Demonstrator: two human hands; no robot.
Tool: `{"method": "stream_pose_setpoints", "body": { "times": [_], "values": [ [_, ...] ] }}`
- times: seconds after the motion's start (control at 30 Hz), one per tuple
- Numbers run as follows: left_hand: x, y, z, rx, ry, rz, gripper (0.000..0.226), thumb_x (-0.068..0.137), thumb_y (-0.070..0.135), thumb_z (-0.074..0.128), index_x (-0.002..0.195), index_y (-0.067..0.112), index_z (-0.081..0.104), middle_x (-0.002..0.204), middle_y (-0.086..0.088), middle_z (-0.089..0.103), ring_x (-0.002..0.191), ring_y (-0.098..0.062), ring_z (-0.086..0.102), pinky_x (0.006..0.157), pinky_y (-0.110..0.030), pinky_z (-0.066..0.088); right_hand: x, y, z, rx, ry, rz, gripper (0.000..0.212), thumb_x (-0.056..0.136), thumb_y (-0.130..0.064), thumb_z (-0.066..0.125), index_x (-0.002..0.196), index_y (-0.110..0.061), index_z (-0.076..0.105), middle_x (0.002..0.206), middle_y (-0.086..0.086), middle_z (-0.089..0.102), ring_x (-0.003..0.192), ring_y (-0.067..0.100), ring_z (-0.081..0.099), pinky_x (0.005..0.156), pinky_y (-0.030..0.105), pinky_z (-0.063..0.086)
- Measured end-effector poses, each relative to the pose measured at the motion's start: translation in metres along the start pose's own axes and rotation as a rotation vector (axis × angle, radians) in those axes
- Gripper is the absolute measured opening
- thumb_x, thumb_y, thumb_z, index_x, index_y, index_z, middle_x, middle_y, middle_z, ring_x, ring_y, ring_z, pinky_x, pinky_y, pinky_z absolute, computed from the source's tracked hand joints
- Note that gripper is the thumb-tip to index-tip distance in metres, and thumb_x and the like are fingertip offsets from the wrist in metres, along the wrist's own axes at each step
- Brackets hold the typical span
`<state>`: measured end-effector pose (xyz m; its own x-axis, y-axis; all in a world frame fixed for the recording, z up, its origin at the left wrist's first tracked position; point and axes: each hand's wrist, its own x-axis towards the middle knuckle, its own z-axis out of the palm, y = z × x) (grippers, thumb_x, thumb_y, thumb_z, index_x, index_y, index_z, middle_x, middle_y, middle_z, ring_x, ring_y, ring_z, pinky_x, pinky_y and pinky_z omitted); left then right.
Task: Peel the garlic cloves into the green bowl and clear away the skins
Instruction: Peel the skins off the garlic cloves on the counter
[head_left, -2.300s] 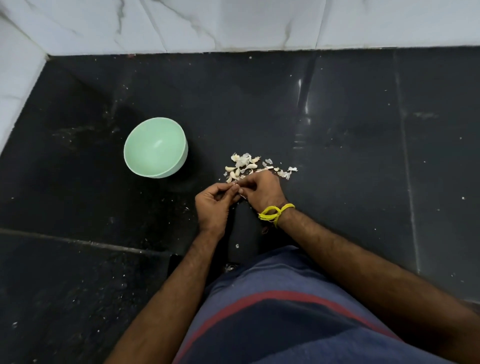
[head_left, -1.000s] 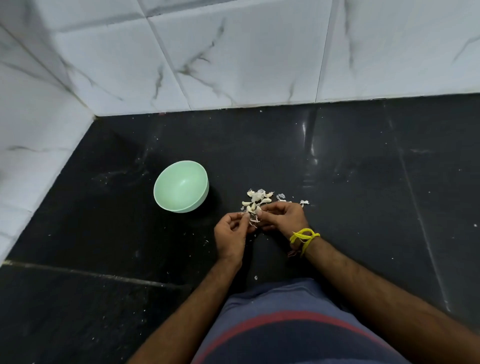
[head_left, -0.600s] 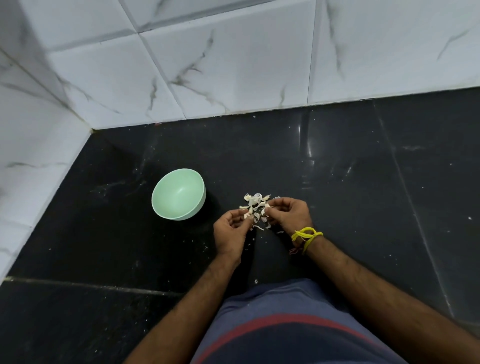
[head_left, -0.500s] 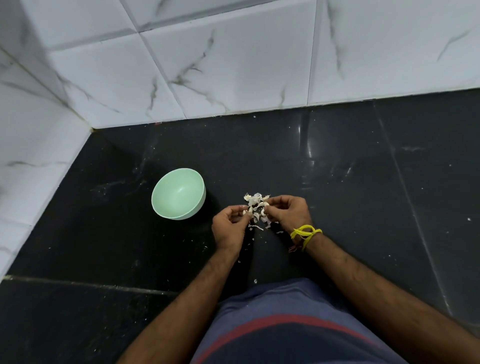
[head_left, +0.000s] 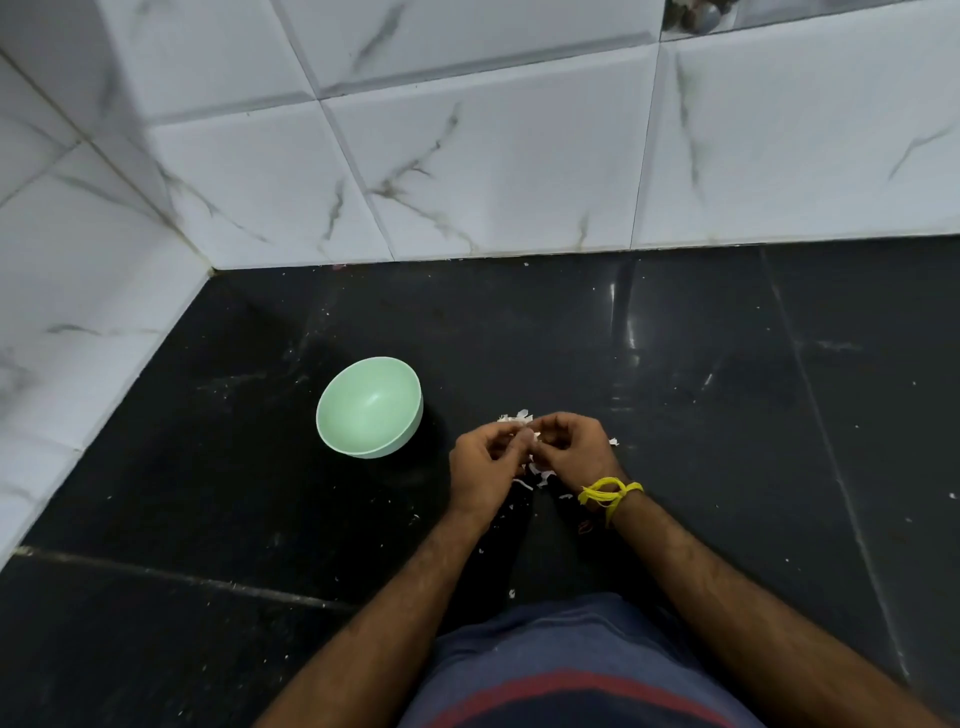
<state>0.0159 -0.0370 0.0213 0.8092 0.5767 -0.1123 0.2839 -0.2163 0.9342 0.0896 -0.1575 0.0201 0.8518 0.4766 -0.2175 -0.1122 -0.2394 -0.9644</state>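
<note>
Curling left hand (head_left: 482, 467) and right hand (head_left: 571, 451) fingertip to fingertip, pinching a garlic clove (head_left: 531, 439) above the skins (head_left: 540, 475) on the bench (head_left: 727, 415) | sitting left of hands: green bowl (head_left: 369, 407), showing nothing inside

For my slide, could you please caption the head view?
Both hands peel garlic beside an empty green bowl.
</note>
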Motion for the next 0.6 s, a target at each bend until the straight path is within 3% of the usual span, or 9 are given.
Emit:
{"method": "stream_pose_setpoints", "body": {
  "times": [0.13, 0.23, 0.37, 0.5, 0.6],
  "values": [
    [-0.001, 0.000, -0.002, -0.047, 0.028, -0.064, 0.007, 0.085, 0.002, 0.075, 0.088, 0.008, 0.075, 0.078, -0.010, 0.075, 0.066, -0.014, 0.069, 0.065, -0.028, 0.058, -0.007, -0.005, 0.009, -0.108, 0.042, -0.106, 0.027, 0.081, 0.000, 0.071, 0.094, -0.018, 0.056, 0.068, 0.010, 0.068, 0.061, 0.011, 0.066, 0.061, 0.029, 0.057],
    [-0.001, 0.003, -0.005, -0.172, 0.028, -0.220, 0.003, 0.089, 0.000, 0.070, 0.088, 0.001, 0.073, 0.077, -0.015, 0.073, 0.063, -0.015, 0.066, 0.064, -0.026, 0.057, -0.012, -0.010, 0.011, -0.150, 0.019, -0.189, 0.031, 0.082, 0.002, 0.069, 0.101, -0.015, 0.054, 0.072, 0.007, 0.068, 0.065, 0.006, 0.066, 0.061, 0.018, 0.053],
    [-0.005, 0.008, -0.009, -0.476, 0.050, -0.428, 0.006, 0.090, -0.001, 0.068, 0.087, -0.001, 0.072, 0.078, -0.017, 0.071, 0.066, -0.020, 0.066, 0.062, -0.026, 0.057, -0.012, -0.012, 0.010, -0.253, -0.042, -0.361, 0.030, 0.084, 0.000, 0.064, 0.102, -0.020, 0.053, 0.073, 0.000, 0.066, 0.071, 0.011, 0.066, 0.066, 0.027, 0.056],
    [-0.009, 0.016, -0.013, -0.607, 0.214, -0.457, 0.004, 0.090, -0.003, 0.067, 0.091, -0.006, 0.070, 0.065, -0.009, 0.071, 0.054, -0.012, 0.067, 0.054, -0.021, 0.056, -0.013, -0.014, 0.013, -0.413, -0.032, -0.370, 0.030, 0.084, -0.004, 0.064, 0.102, -0.025, 0.052, 0.069, -0.004, 0.064, 0.069, 0.009, 0.063, 0.065, 0.027, 0.053],
    [0.004, 0.017, -0.036, -0.681, 0.394, -0.403, 0.007, 0.089, -0.007, 0.067, 0.085, -0.001, 0.067, 0.068, -0.006, 0.069, 0.051, -0.006, 0.066, 0.054, -0.016, 0.055, -0.011, -0.011, 0.011, -0.448, 0.011, -0.330, 0.023, 0.079, 0.000, 0.067, 0.092, -0.019, 0.064, 0.072, -0.006, 0.068, 0.071, 0.010, 0.065, 0.067, 0.015, 0.050]
  ]
}}
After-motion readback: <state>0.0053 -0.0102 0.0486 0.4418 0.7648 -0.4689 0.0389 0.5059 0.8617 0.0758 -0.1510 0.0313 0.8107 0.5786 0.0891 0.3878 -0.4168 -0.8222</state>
